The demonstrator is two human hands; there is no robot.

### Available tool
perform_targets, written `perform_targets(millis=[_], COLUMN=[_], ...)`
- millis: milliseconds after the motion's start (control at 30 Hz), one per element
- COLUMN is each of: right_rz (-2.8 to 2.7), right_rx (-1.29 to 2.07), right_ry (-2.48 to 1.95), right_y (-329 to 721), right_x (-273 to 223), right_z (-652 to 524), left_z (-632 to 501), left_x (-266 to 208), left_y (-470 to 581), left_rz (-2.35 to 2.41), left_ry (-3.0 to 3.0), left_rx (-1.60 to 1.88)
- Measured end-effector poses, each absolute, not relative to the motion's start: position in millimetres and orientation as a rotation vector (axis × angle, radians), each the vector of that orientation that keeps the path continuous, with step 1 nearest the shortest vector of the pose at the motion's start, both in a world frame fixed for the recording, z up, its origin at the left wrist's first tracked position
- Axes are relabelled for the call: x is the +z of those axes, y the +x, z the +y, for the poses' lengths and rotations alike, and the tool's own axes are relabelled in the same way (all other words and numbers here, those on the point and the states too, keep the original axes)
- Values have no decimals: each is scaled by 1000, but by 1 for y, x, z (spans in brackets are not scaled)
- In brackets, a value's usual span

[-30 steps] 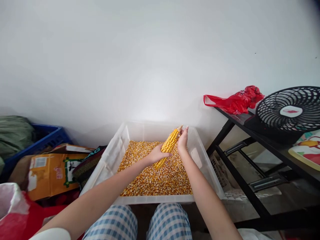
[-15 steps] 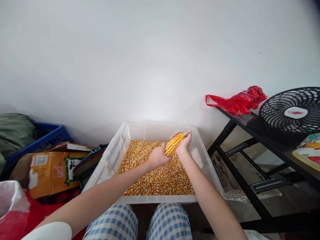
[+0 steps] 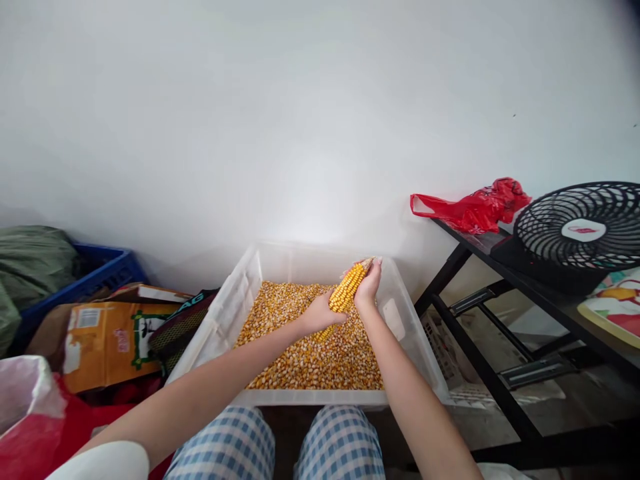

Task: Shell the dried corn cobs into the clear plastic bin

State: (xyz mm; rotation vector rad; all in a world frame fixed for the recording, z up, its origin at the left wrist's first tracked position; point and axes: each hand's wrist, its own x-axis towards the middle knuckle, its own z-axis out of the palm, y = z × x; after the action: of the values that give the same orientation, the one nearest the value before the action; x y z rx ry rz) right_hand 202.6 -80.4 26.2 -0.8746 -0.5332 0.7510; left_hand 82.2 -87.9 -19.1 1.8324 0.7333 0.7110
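An ear of corn (image 3: 349,287), covered in yellow kernels, is held at a slant above a translucent plastic bin (image 3: 279,399). My left hand (image 3: 320,313) is wrapped round its lower part, with the thumb across it. My right hand (image 3: 369,283) grips the upper end, where the pale tip and some dry husk show. Loose corn kernels (image 3: 300,367) cover the bin's floor in a thick layer. Below my left hand a bit more yellow corn shows, partly hidden by the fingers.
To the right stands a black table (image 3: 530,267) bearing a red plastic bag (image 3: 473,208) and a black fan (image 3: 583,230). An orange cardboard box (image 3: 107,343), a blue crate (image 3: 107,263) and a red and white sack (image 3: 35,407) crowd the left side. A white wall rises behind the bin.
The ear of corn has turned a little more upright in my hands. My left thumb now lies lower across it, and more corn shows beneath that hand. The view has shifted slightly.
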Motion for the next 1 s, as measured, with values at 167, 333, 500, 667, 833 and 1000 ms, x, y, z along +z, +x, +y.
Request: perform_targets(millis=[167,333,500,667,833,1000], right_rz=[-645,-692,-471,-211,-280,-322], right_rx=[821,693,1054,991,907,837], right_ry=[-924,-1071,-897,-828,-899,-971], right_y=[216,225,210,205,206,200], right_x=[19,15,18,15,12,13], right_z=[-68,-63,-68,-73,-71,-71], left_z=[-85,-79,-77,-85,-89,-88], left_x=[-9,-5,-17,-23,-25,-27], left_y=[74,71,77,81,85,85], left_rz=[589,677,949,1244,1177,1106], left_ry=[1543,1664,1935,2275,2241,2089], left_rx=[533,537,649,614,629,652])
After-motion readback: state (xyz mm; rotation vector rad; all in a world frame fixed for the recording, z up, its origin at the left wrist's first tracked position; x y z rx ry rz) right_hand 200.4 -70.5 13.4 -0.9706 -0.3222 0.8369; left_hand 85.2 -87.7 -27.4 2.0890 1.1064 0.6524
